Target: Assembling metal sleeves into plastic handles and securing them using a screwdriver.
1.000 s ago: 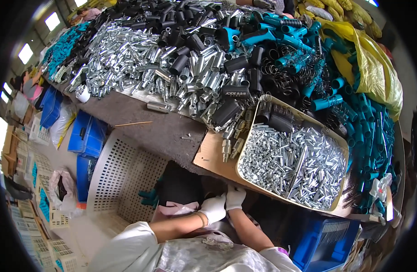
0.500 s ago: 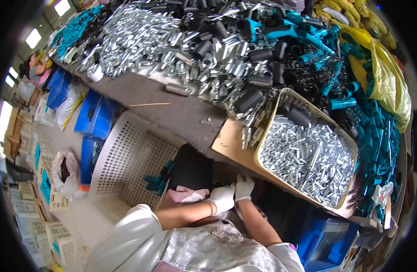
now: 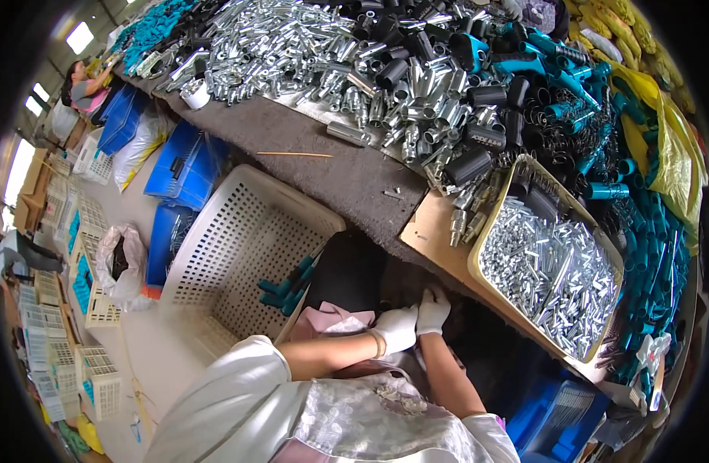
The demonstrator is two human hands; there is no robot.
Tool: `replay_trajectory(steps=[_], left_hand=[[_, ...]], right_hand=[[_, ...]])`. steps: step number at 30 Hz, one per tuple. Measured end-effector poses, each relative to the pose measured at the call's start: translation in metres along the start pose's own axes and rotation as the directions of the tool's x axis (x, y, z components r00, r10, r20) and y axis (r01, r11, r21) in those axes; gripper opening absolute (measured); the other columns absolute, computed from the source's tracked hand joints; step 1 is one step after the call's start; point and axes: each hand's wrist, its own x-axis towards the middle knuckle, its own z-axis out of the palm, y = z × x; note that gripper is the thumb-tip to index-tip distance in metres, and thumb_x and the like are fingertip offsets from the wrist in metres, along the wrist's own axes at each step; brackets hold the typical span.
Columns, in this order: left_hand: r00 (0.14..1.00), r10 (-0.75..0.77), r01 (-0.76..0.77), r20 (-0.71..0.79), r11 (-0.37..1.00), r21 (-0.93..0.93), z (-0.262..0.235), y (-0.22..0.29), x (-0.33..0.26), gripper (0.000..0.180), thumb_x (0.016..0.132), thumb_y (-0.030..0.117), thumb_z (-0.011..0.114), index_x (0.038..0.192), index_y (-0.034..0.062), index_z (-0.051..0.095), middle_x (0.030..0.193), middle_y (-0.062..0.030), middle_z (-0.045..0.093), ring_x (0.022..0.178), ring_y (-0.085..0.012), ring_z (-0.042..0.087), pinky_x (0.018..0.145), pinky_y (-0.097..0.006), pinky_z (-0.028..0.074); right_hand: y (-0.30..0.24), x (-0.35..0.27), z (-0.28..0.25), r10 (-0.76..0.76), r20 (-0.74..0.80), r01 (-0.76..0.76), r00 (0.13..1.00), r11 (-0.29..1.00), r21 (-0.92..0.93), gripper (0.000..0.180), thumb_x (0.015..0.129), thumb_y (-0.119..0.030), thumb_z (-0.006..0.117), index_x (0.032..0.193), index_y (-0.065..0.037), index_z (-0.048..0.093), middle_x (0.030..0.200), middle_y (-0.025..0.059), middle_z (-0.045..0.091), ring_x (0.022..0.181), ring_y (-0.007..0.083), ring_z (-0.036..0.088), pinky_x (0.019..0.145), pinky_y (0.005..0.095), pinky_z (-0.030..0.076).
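While both gloved, the left hand and right hand touch (grips hidden) below the table.

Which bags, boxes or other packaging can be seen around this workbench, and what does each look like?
Yellow plastic bag: right end of bench, crumpled, glossy.
White plastic sack: on floor at left, open, dark contents.
Flat beige tray: bench front, filled with small silver metal tubes.
No screens or readable signs show.
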Motion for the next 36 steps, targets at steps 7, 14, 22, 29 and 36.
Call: replay_trajectory(steps=[7, 14, 22, 29, 36], left_hand=[[0.998, 0.06, -0.059, -0.001, 0.987, -0.152, -0.166, 0.016, -0.052, 0.06, 0.078, 0.029, 0.073, 0.129, 0.0025, 0.057, 0.112, -0.0244, 0.067, 0.102, -0.0373, 0.067, 0.088, -0.042, 0.054], [0.79, -0.384, 0.088, -0.478, 0.843, -0.531, -0.309, -0.044, -0.197, 0.041, 0.082, 0.004, 0.065, 0.123, 0.0024, 0.062, 0.082, 0.0015, 0.062, 0.06, -0.0015, 0.053, 0.047, -0.017, 0.04], [0.57, -0.074, 0.08, -0.818, 0.996, -0.035, -0.175, -0.26, -0.112, 0.042, 0.078, 0.013, 0.074, 0.117, 0.0044, 0.062, 0.086, -0.0162, 0.069, 0.074, -0.0335, 0.068, 0.07, -0.041, 0.055], [0.358, -0.919, 0.905, -0.165, 0.385, -0.18, -0.04, -0.409, -0.104, 0.041, 0.094, 0.035, 0.052, 0.116, 0.0055, 0.07, 0.123, -0.018, 0.067, 0.11, -0.038, 0.064, 0.092, -0.047, 0.051], [0.513, -0.76, 0.612, -0.399, 0.65, -0.45, -0.083, -0.349, -0.108, 0.028, 0.09, 0.015, 0.064, 0.113, 0.0013, 0.071, 0.117, -0.0157, 0.07, 0.101, -0.0293, 0.068, 0.09, -0.038, 0.051]], right_hand=[[-0.006, -0.009, -0.071, 0.063, 0.266, -0.211, 0.962, 0.791, 0.575, 0.06, 0.099, -0.044, 0.059, 0.136, 0.002, 0.053, 0.125, 0.0173, 0.064, 0.116, 0.027, 0.062, 0.099, 0.0393, 0.049], [0.027, -0.039, -0.115, 0.199, 0.391, -0.434, 0.899, 0.537, 0.724, 0.04, 0.096, -0.028, 0.064, 0.124, 0.001, 0.059, 0.095, 0.0112, 0.061, 0.083, 0.0202, 0.057, 0.078, 0.0351, 0.049], [-0.026, -0.041, -0.08, 0.226, 0.437, -0.479, 0.871, 0.587, 0.652, 0.029, 0.098, -0.02, 0.06, 0.118, 0.002, 0.063, 0.101, 0.0123, 0.069, 0.088, 0.0239, 0.068, 0.082, 0.0387, 0.056], [-0.178, -0.071, -0.119, -0.098, 0.782, -0.132, 0.616, 0.965, 0.225, 0.031, 0.097, -0.012, 0.052, 0.121, 0.004, 0.065, 0.104, 0.0099, 0.069, 0.097, 0.0167, 0.063, 0.088, 0.0299, 0.05], [-0.326, -0.116, -0.109, -0.865, 0.502, -0.075, -0.025, 0.502, 0.862, 0.032, 0.1, -0.023, 0.058, 0.118, 0.001, 0.067, 0.11, 0.017, 0.069, 0.099, 0.0306, 0.066, 0.089, 0.0412, 0.051]])
